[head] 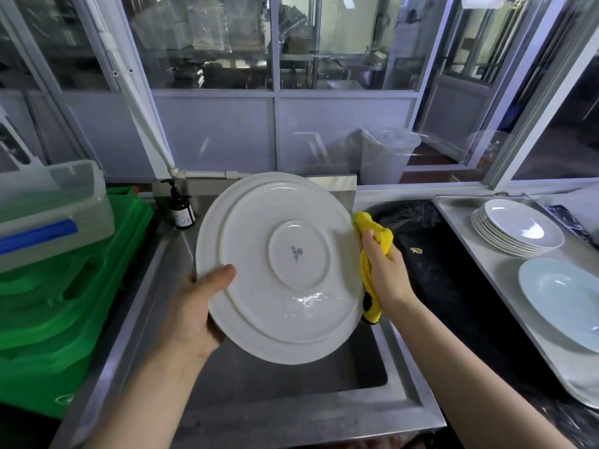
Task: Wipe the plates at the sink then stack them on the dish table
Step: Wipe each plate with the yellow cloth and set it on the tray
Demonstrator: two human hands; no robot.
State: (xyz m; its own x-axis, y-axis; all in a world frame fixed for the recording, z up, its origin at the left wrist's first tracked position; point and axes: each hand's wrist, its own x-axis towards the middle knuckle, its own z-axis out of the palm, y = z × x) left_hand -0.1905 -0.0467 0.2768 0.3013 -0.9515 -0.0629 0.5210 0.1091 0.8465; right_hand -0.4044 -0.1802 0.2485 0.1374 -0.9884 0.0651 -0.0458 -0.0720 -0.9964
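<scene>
Over the steel sink basin. My left hand holds the large round white ceramic plate by its lower-left rim, thumb laid across the underside, the other fingers hidden behind it, presumably curled on the face. The plate is tilted up with its base ring and maker's stamp toward me, so the back is what gets wiped, and any drips should fall into the basin rather than onto the counter.

My right hand has its fingers closed round a bunched yellow cloth, pressed to the plate's right rim. Part of the cloth hangs below my palm, with a dark patch at its lower end. I judge the edge is being worked now; wet glare shows low on the underside, so that area likely still needs a pass.

To the right, on the steel-tray dish counter: a stack of white deep plates at the far end, and nearer me a single pale plate lying face up. I can't tell which of these is the finished pile.

Between sink and tray, a bin lined with a black bag. Left of the sink, green plastic crates with a clear lidded tub on top. A brown pump bottle stands at the sink's back corner.

Next, by my reckoning: finish the underside, then carry the plate right.
</scene>
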